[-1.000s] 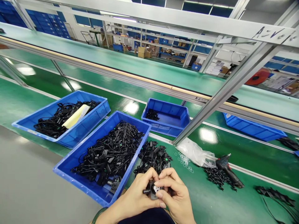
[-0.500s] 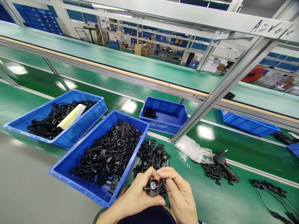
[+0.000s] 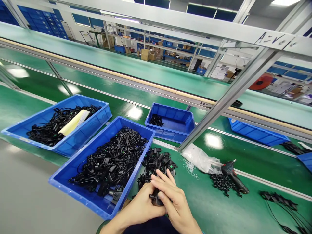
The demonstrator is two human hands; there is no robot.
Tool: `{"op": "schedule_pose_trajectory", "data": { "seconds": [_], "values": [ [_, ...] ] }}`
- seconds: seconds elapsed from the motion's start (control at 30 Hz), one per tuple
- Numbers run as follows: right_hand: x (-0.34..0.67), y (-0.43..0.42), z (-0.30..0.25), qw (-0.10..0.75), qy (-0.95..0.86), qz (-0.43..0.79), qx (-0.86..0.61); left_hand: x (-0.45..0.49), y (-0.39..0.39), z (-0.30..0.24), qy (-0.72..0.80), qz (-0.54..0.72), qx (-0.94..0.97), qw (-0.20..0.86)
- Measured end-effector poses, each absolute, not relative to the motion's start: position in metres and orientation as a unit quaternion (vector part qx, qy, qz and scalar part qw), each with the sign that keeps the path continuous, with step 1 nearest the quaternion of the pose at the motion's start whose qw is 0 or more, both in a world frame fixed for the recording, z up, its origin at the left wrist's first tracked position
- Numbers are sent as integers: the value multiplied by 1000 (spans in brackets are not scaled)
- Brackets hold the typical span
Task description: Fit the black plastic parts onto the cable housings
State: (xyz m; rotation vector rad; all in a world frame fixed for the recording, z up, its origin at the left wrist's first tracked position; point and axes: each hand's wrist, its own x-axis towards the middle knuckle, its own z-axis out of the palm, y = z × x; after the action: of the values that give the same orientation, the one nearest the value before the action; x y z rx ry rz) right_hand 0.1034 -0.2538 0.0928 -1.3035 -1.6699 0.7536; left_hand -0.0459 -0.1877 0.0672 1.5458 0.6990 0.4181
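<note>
Beam [image 3: 185, 21] handwritten "A", black part [image 3: 157, 201] in left-hand grip [image 3: 143, 202], right-hand grip [image 3: 173, 199] over it unclear

Reads as a factory floor, apparently an electronics assembly line, judging by the long green conveyor belt [image 3: 136, 66] beyond a green-topped workbench [image 3: 219, 216], and by aluminium-profile posts [image 3: 223, 104] and a crossbeam [image 3: 207, 23] with marker lettering [image 3: 266, 38]. Also fits with blue plastic bins [image 3: 78, 191] heaped with corded black parts [image 3: 122, 152], a pistol-grip power driver [image 3: 233, 178] lying on the workbench, and, farther back, storage racks [image 3: 144, 39], cardboard boxes [image 3: 145, 54] and a ceiling light [image 3: 284, 2].
</note>
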Motion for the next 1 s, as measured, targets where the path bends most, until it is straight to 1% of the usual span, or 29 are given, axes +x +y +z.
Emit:
{"op": "schedule_pose_trajectory", "data": {
  "seconds": [0.1,0.27,0.33,0.47,0.57,0.67,0.77,0.87,0.93,1.0],
  "values": [
    [102,-253,91,427,-669,317,-520,-46,-188,62,297,182,671,654],
    [101,-251,88,457,-657,304,-516,-45,-188,61,299,192,669,652],
    [102,-249,88,436,-681,269,-523,-45,-188,61,308,194,687,629],
    [103,-249,90,353,-729,177,-559,-45,-185,63,343,180,721,575],
    [104,-253,92,333,-719,223,-568,-45,-182,66,318,195,717,590],
    [104,-256,91,348,-697,272,-565,-43,-178,71,281,213,700,621],
    [105,-256,87,360,-716,236,-549,-41,-175,76,262,216,692,637],
    [103,-255,81,364,-700,217,-575,-39,-172,79,256,209,702,631],
    [100,-255,76,391,-666,228,-592,-38,-171,79,254,203,709,626],
    [98,-255,71,444,-634,221,-594,-37,-169,79,255,201,715,619]
  ]
}}
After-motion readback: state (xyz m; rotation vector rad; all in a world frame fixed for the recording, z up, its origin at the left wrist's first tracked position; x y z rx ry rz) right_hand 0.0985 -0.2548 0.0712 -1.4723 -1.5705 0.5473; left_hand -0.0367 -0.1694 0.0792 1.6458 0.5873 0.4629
